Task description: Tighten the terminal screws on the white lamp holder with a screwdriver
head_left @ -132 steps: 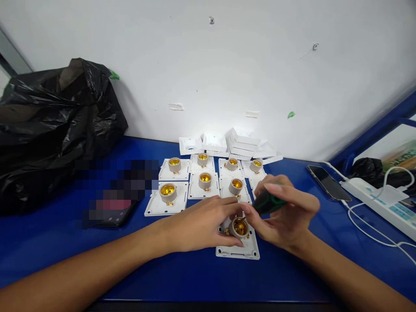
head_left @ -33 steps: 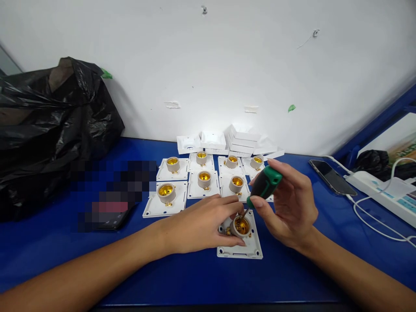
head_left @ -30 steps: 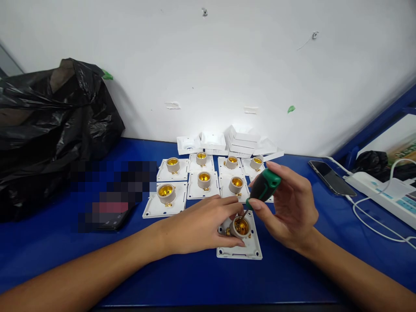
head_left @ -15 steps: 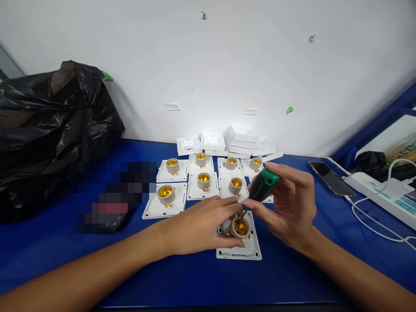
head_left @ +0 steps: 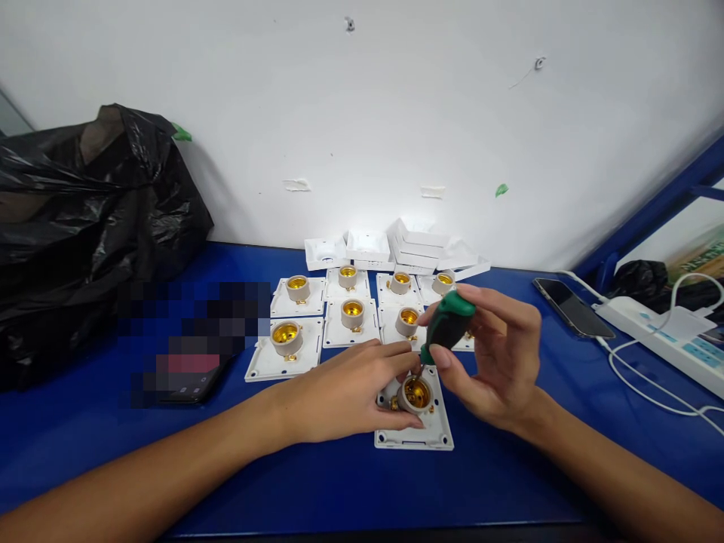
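Note:
A white square lamp-holder plate point(head_left: 421, 434) with a grey, brass-lined socket point(head_left: 417, 393) lies on the blue table point(head_left: 339, 490) in front of me. My left hand point(head_left: 348, 392) grips the socket from the left. My right hand point(head_left: 498, 362) holds a green-and-black screwdriver point(head_left: 445, 324), tilted, with its tip down inside the socket. Behind them lie several more white plates with brass sockets point(head_left: 286, 339) in rows.
A stack of white plastic covers point(head_left: 418, 249) sits by the white wall. A black plastic bag point(head_left: 84, 226) fills the left side. A dark phone point(head_left: 571, 317), a white power strip point(head_left: 667, 339) and white cables point(head_left: 639, 385) lie at the right. A blurred item point(head_left: 192, 339) lies at the left.
My right hand and the screwdriver handle have shifted slightly left and turned more upright over the socket. My left hand keeps its hold on the socket.

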### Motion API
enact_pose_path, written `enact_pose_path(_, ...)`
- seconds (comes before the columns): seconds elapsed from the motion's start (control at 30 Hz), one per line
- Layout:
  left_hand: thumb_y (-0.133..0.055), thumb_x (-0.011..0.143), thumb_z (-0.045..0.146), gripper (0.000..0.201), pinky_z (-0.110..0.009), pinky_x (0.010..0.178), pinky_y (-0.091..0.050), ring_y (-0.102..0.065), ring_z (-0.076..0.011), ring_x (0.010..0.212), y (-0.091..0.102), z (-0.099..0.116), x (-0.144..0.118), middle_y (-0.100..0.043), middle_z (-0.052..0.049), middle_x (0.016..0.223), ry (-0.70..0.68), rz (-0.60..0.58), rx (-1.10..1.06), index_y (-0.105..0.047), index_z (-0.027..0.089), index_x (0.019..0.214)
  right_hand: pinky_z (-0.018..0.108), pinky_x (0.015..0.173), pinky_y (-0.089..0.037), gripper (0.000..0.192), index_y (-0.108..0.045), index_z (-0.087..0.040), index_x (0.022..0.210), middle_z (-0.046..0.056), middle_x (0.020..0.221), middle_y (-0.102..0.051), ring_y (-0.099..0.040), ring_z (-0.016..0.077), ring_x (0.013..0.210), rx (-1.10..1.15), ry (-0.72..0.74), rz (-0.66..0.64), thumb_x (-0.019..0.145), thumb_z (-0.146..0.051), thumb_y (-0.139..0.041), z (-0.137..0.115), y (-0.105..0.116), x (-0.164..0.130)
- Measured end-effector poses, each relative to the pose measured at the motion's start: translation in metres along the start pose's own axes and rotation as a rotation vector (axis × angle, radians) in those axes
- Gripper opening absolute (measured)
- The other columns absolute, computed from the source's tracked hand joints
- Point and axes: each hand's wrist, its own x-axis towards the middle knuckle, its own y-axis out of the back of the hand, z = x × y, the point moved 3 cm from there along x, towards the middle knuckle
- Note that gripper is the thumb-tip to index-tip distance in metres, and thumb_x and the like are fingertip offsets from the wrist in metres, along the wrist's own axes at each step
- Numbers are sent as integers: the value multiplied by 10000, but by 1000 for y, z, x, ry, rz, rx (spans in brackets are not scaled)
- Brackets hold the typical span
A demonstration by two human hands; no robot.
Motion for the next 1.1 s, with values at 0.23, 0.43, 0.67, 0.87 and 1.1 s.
enact_pose_path(0.23, -780, 927, 422, 348, -346, 912, -462, -628, -254, 1075, 1, -1, 0, -656, -49, 1178, -37, 7, 4, -603, 220, 1148, 258, 463, -576, 859, -404, -329, 1545, 54, 1254, -628, -612, 143, 726, -49, 41, -4, 807, -98, -780, 2, -1, -3)
enact_pose_path(0.43, -782, 925, 417, 335, -346, 910, -464, -630, -251, 1059, 1, -1, 0, -655, -47, 1163, -46, 9, 16, -608, 213, 1126, 279, 480, -570, 868, -417, -315, 1540, 62, 1300, -633, -604, 158, 770, -29, -1, -21, 802, -52, -791, 5, 0, -4)
enact_pose_path(0.67, -786, 922, 422, 388, -350, 936, -467, -636, -260, 1091, 0, 1, 0, -663, -52, 1194, -24, 16, 10, -615, 215, 1201, 344, 570, -615, 803, -376, -300, 1569, 68, 1243, -640, -613, 161, 732, 16, -29, -78, 875, -57, -700, 2, -1, -3)
enact_pose_path(0.87, -780, 927, 426, 375, -360, 934, -464, -630, -272, 1091, -1, 0, 0, -664, -56, 1188, -1, 5, 39, -608, 206, 1177, 329, 553, -602, 808, -413, -306, 1547, 60, 1307, -648, -611, 151, 717, 22, -50, -54, 852, -46, -733, 2, -1, -3)
enact_pose_path(1.1, -784, 923, 431, 399, -339, 883, -464, -629, -251, 1042, 1, -1, 0, -661, -43, 1131, -23, 17, 32, -598, 216, 1202, 328, 562, -613, 820, -415, -278, 1549, 69, 1364, -639, -662, 173, 823, -10, 11, -48, 837, -47, -751, 0, 0, -4)
